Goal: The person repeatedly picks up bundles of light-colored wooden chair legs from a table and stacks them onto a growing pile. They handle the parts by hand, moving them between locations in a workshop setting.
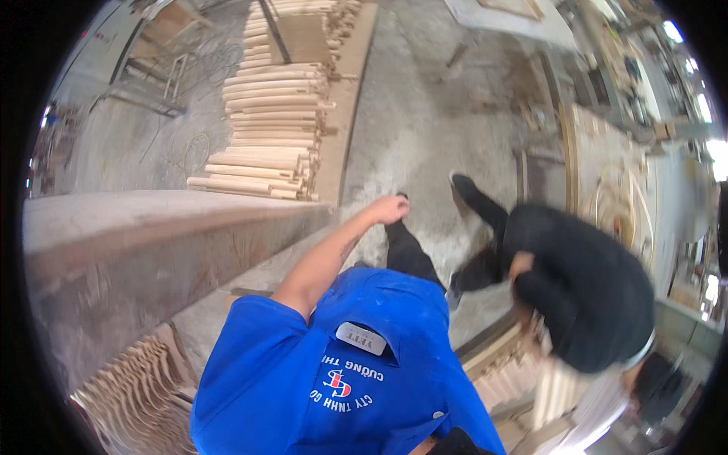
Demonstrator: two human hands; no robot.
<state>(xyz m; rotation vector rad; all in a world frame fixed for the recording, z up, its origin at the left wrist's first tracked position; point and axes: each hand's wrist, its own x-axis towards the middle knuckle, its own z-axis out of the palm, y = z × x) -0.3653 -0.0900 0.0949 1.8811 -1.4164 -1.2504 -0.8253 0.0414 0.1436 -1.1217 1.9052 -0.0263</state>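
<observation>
My left hand (390, 209) is out in front of me over the concrete floor, just above my dark trouser leg (409, 250). Its fingers are loosely curled in, and nothing shows in them. My bare left forearm comes out of a blue short sleeve (254, 334). My right hand is out of sight; only the blue cloth on that side shows. A pale, rounded flat object (360, 338) sticks out of the chest pocket of my blue shirt (387, 303).
Stacked wooden sticks (273, 114) lie on a board (356, 98) ahead to the left. A large worn machine or bench (152, 235) juts in at left, above curved wooden pieces (133, 394). A person in black (584, 284) bends close on my right, by more wood (553, 394).
</observation>
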